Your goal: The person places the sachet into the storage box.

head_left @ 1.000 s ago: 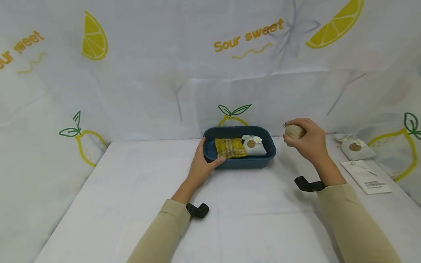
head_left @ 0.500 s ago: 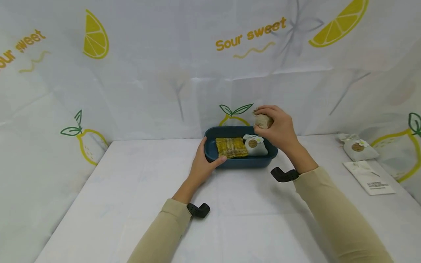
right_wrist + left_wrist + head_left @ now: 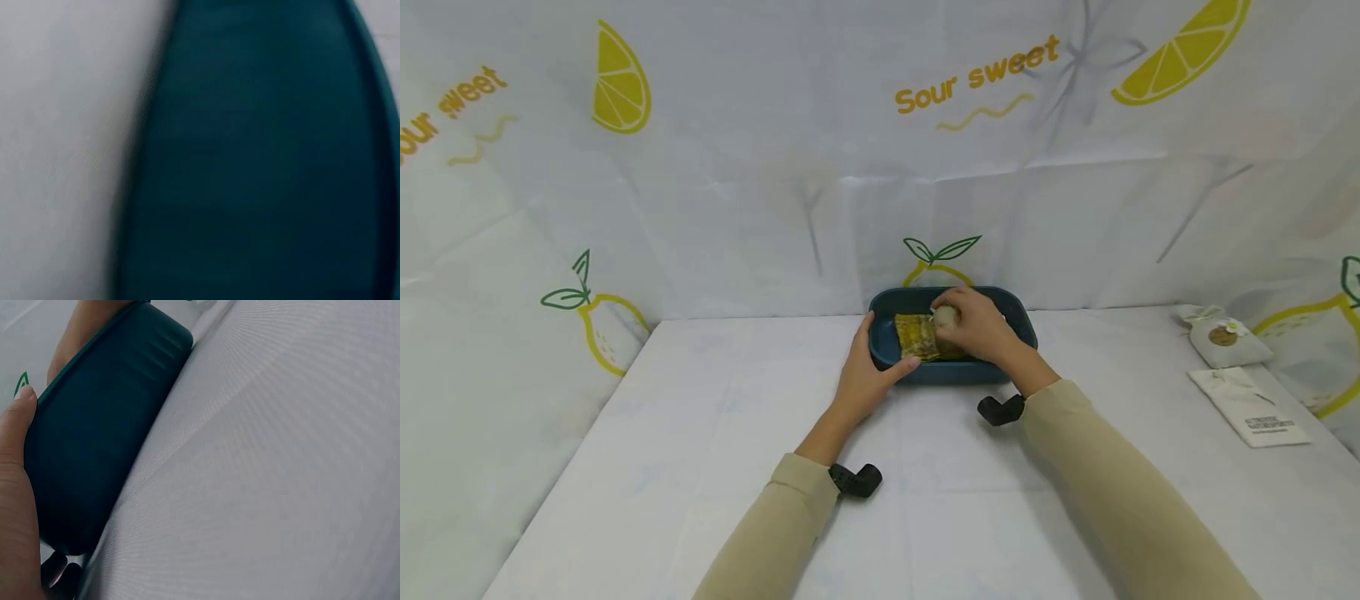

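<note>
My left hand (image 3: 861, 377) holds the left end of a dark blue oval basin (image 3: 955, 372), thumb on the front rim and fingers along the side. In the left wrist view the thumb lies against the basin's wall (image 3: 106, 425). Inside the basin lies a yellow-brown woven cloth packet (image 3: 914, 336), partly covered by my right hand (image 3: 979, 332). That hand pinches a small round beige drawstring pouch (image 3: 946, 317) over the packet. Whether the pouch touches the packet I cannot tell. The white sachet in the basin is almost wholly hidden. Only the basin's outside (image 3: 262, 150) fills the right wrist view.
On the right of the white-covered table (image 3: 760, 500) lie a white sachet with a flower (image 3: 1223, 340) and a flat white printed pouch (image 3: 1250, 407). A lemon-printed cloth (image 3: 737, 225) hangs behind the basin, close to its back rim.
My right hand has carried the beige pouch leftward from beside the basin, over its rim, and down inside it. The left hand keeps its hold on the basin's left end.
</note>
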Demonstrator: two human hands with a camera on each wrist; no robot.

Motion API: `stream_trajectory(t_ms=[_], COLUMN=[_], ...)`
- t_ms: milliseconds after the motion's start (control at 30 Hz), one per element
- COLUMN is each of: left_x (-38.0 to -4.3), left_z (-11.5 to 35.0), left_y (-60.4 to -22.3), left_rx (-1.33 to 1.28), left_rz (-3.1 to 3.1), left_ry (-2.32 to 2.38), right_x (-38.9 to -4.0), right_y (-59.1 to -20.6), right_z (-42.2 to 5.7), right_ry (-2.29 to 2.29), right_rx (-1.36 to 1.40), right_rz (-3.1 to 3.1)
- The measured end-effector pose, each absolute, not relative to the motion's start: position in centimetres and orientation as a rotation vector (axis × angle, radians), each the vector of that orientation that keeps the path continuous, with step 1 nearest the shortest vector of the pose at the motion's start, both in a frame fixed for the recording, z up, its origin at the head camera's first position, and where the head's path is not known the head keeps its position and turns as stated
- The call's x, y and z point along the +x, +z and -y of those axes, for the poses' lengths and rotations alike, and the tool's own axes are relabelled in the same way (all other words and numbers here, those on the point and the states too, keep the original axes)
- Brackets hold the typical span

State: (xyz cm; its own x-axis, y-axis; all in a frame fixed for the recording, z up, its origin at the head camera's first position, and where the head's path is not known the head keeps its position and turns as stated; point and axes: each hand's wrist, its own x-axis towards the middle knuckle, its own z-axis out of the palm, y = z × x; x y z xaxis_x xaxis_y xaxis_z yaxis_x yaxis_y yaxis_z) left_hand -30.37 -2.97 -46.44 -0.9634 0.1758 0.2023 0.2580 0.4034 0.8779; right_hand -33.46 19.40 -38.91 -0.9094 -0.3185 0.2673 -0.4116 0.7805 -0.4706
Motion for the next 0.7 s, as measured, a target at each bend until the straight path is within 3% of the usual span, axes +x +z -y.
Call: stream_trajectory(t_ms=[167, 433, 700], left_x=[-30.4, -30.4, -30.3], left_z=[2.9, 3.1, 3.0], left_y=[-46.3, -46.3, -46.3], left_rx=[-0.399, -0.389, -0.379], left_rz=[2.572, 2.563, 2.575], left_ry=[-1.627, -1.631, -1.623], right_x=[-33.7, -33.5, -31.9], right_y=[-39.4, -39.0, -36.9], right_z=[-18.9, -18.7, -23.0], right_ry=[0.566, 0.566, 0.773], right_rx=[0.578, 0.579, 0.542], right_rz=[3.031, 3.042, 2.879])
